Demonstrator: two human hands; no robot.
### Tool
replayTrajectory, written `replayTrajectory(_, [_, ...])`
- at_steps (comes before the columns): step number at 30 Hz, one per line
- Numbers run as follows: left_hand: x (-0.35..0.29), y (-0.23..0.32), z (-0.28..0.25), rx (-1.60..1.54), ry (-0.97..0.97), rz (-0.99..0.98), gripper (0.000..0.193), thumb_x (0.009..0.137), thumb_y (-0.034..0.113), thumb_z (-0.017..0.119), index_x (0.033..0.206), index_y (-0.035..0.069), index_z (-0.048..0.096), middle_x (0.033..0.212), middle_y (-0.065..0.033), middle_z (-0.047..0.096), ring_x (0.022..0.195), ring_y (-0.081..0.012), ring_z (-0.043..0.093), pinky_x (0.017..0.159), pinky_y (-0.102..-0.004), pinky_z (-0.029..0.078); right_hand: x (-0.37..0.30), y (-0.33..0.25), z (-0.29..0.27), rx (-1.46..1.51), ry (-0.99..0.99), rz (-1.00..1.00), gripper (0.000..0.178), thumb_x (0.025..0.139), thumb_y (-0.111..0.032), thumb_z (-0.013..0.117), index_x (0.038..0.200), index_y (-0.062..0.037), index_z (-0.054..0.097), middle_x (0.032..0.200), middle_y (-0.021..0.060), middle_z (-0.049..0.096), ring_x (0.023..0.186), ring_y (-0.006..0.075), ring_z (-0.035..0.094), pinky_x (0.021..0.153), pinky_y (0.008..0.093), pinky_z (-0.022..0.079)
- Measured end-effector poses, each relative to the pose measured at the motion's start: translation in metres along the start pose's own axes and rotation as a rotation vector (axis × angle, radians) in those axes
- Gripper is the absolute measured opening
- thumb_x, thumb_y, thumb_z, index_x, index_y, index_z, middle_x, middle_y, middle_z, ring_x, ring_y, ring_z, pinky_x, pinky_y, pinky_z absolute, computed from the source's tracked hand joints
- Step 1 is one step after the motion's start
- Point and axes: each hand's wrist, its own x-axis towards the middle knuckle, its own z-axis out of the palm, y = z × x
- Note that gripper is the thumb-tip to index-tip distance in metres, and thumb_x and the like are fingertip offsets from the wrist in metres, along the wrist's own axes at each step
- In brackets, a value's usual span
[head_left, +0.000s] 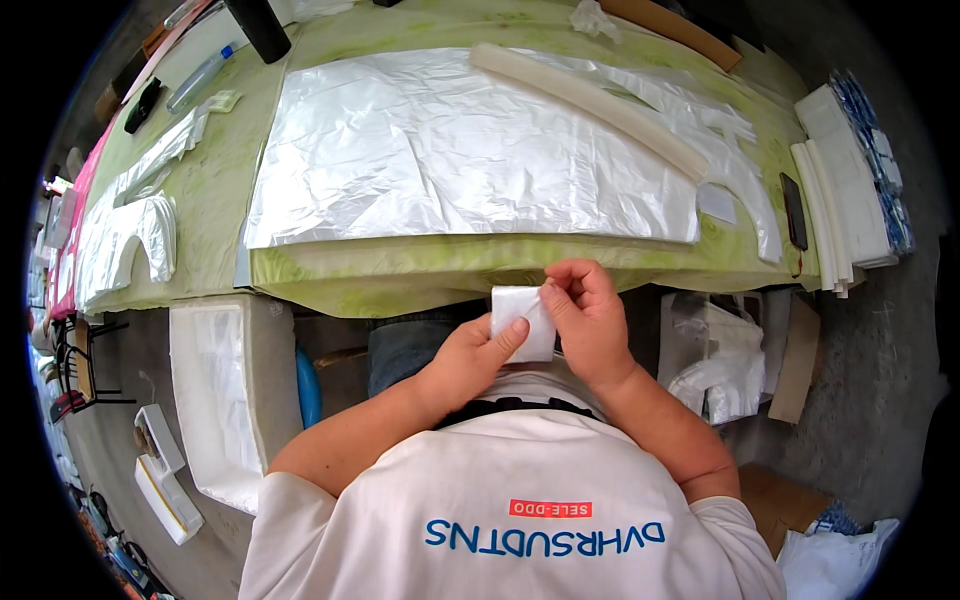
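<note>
A small folded packet of whitish plastic film [537, 335] is held upright in front of my waist, just off the table's front edge. My left hand [480, 350] grips its lower left side, thumb pressed on the face. At its upper right corner my right hand [588, 315] pinches with thumb and index finger. Beyond my hands, a wide stack of shiny clear plastic sheets [400, 160] lies on the table with the green cloth [560, 255]. A long pale roll or tube [590, 105] rests slantwise across the stack's right part.
Plastic bags with handle cutouts [130, 240] lie at the table's left. A dark phone [793, 212] sits near the right edge, beside white stacked sheets [845, 180]. Below stand a white foam box [240, 390] at left and a bag of plastic [715, 360] at right.
</note>
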Motion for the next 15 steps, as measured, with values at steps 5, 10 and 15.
replayTrajectory(5, [0.005, -0.001, -0.001, -0.193, 0.181, 0.032, 0.04, 0.109, 0.036, 0.052, 0.125, 0.001, 0.065, 0.115, -0.0046, 0.068, 0.101, -0.0118, 0.062, 0.091, -0.0293, 0.051, -0.002, 0.007, 0.009, -0.144, -0.025, -0.167, 0.027, 0.094, -0.008, 0.072, 0.118, -0.0056, 0.059, 0.098, 0.0007, 0.061, 0.085, 0.0071, 0.055, 0.079, 0.0231, 0.049])
replayTrajectory(10, [0.007, -0.006, -0.008, -0.286, 0.266, 0.16, 0.04, 0.109, 0.036, 0.052, 0.122, 0.001, 0.066, 0.113, -0.0042, 0.069, 0.1, -0.0112, 0.062, 0.089, -0.0287, 0.051, -0.008, 0.012, 0.014, -0.125, -0.126, 0.05, 0.026, 0.093, -0.013, 0.075, 0.112, -0.0029, 0.059, 0.091, 0.0013, 0.062, 0.076, 0.0088, 0.054, 0.069, 0.0263, 0.049])
replayTrajectory(15, [0.0, 0.014, -0.009, -0.318, 0.252, 0.084, 0.047, 0.109, 0.044, 0.046, 0.129, 0.003, 0.059, 0.121, -0.0076, 0.065, 0.111, -0.0187, 0.062, 0.097, -0.0352, 0.05, -0.011, 0.011, 0.018, -0.218, -0.267, 0.17, 0.016, 0.096, -0.014, 0.072, 0.097, -0.0013, 0.062, 0.083, 0.0019, 0.065, 0.073, 0.0087, 0.055, 0.067, 0.0271, 0.049])
